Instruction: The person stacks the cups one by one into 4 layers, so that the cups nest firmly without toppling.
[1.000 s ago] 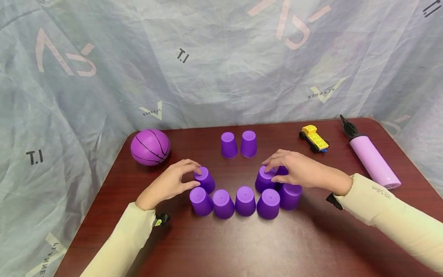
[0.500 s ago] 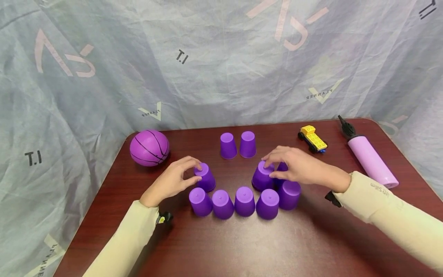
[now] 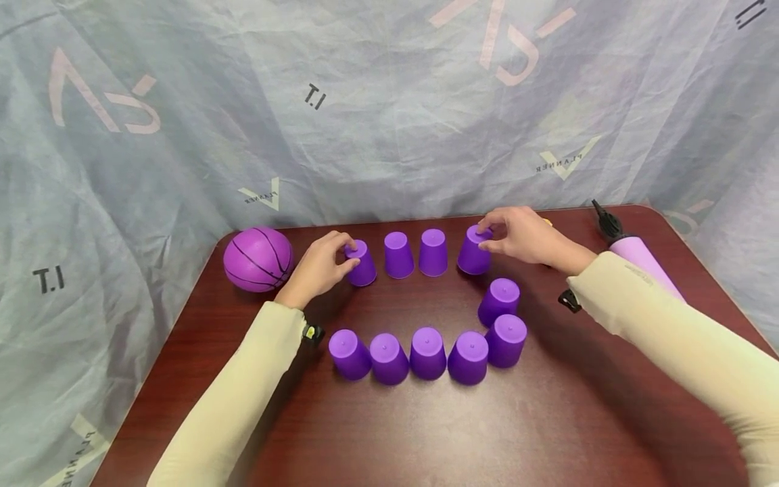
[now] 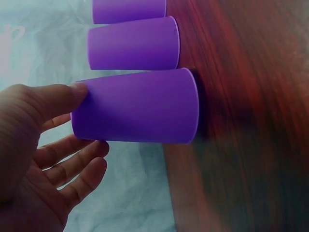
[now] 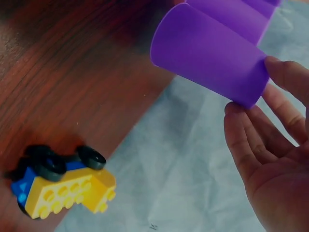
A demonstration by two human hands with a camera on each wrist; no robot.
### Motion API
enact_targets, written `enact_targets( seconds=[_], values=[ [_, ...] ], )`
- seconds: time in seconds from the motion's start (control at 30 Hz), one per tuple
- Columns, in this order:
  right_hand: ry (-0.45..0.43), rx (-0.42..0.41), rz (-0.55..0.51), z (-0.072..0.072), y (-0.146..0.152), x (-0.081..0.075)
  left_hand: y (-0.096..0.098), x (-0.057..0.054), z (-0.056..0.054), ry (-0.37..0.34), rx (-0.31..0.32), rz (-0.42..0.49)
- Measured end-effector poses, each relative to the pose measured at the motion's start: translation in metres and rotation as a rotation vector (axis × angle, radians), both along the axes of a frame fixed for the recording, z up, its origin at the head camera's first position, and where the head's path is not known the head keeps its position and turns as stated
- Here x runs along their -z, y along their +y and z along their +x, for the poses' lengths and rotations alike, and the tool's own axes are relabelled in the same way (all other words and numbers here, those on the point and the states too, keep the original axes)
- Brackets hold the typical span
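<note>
On the grey-blue sheet, the letters T and I, with a dot between, are printed repeatedly. PLANNER is shown mirror-reversed across pale yellow V-shaped marks. The large pink characters cannot be read with certainty; faint lettering on the right sleeve cannot be deciphered.

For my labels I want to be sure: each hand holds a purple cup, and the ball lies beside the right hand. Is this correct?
Not quite: the ball lies beside the left hand, not the right hand, as the head view shows. Each hand holds a purple cup.
</note>
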State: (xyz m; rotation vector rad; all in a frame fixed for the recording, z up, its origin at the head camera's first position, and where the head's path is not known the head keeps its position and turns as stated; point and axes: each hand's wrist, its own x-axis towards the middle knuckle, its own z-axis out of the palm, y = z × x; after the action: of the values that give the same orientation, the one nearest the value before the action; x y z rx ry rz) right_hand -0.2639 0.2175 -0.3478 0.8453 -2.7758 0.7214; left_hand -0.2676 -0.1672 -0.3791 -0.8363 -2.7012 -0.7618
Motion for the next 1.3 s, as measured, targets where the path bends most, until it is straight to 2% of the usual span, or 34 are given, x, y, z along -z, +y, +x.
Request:
enact_targets(
  seconds=[0.13, 0.27, 0.57, 0.93, 1.13, 1.3],
  values=[
    [-0.025, 0.013, -0.015, -0.012, -0.006, 0.007, 0.002, 0.003, -0.01, -0.026, -0.023, -0.004],
    [-0.049, 0.021, -0.026, -0.016, -0.009, 0.011, 0.005, 0.005, -0.015, -0.052, -0.046, -0.012],
    [-0.079, 0.033, -0.045, -0.02, -0.008, 0.019, 0.008, 0.008, -0.016, -0.075, -0.073, 0.024],
    [-0.092, 0.026, -0.062, -0.019, -0.009, 0.019, 0.007, 0.008, -0.018, -0.08, -0.078, 0.029],
    [-0.06, -0.01, -0.025, -0.017, -0.005, 0.017, 0.004, 0.007, -0.016, -0.031, -0.068, -0.008],
    [0.01, -0.056, -0.031, -0.003, 0.005, 0.013, -0.005, -0.002, 0.0, 0.051, -0.026, 0.056]
  ],
)
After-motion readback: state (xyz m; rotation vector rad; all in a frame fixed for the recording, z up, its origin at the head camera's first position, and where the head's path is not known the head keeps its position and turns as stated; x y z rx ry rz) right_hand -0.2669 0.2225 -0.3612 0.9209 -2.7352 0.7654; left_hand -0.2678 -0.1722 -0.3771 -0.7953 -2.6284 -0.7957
